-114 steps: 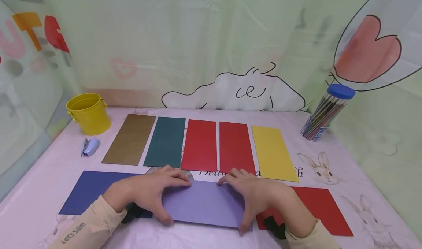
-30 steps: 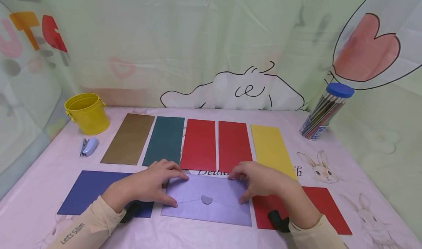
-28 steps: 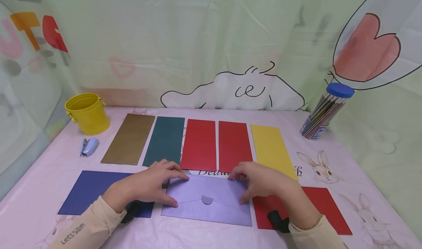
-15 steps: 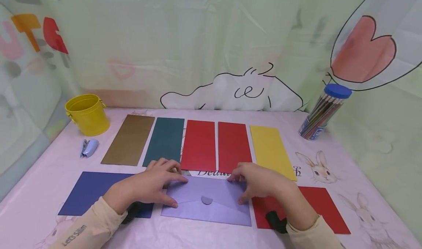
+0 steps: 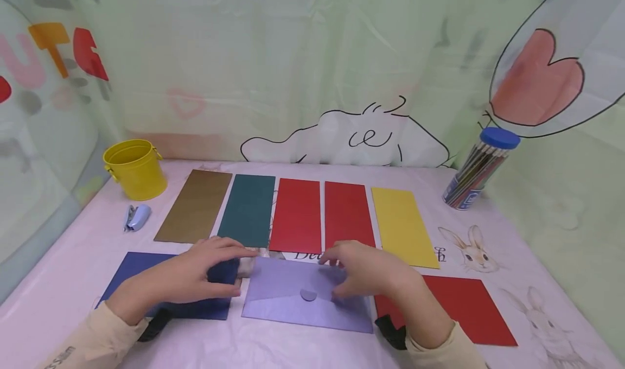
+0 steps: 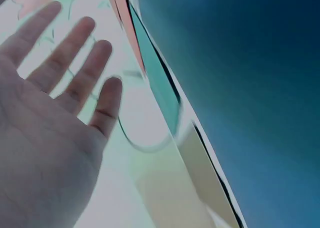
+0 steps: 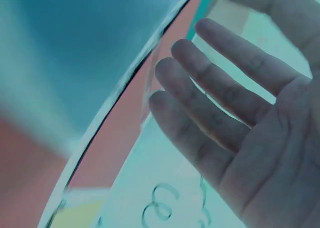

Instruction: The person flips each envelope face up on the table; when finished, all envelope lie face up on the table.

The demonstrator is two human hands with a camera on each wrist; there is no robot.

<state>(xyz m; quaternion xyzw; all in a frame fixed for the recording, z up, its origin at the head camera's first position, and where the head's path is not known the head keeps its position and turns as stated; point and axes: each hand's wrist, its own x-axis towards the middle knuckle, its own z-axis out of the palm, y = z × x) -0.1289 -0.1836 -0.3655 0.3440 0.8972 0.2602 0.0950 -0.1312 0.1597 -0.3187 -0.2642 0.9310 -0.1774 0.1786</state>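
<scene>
A lavender envelope point(image 5: 278, 304) lies flat at the front middle in the head view, its flap side up with a round tab point(image 5: 308, 294) at the centre. My left hand point(image 5: 190, 272) is just left of it, over a dark blue envelope point(image 5: 215, 308). Its fingers are spread and hold nothing, as the left wrist view shows of the palm point(image 6: 45, 148). My right hand point(image 5: 368, 269) hovers over the lavender envelope's right part, thumb near the tab. Loosely bent fingers point(image 7: 215, 78) fill the right wrist view with nothing between them.
Behind lie a brown point(image 5: 195, 206), a dark green point(image 5: 248, 211), two red and a yellow sheet point(image 5: 405, 225). Another red one point(image 5: 469, 309) is at front right. A yellow bucket point(image 5: 139, 173) and small stapler point(image 5: 139, 217) stand left, a pencil tube point(image 5: 480, 168) back right.
The lavender envelope showed its plain side at first and has been turned over to its flap side. Since then my left hand has drawn away leftward; my right hand has shifted left over the envelope.
</scene>
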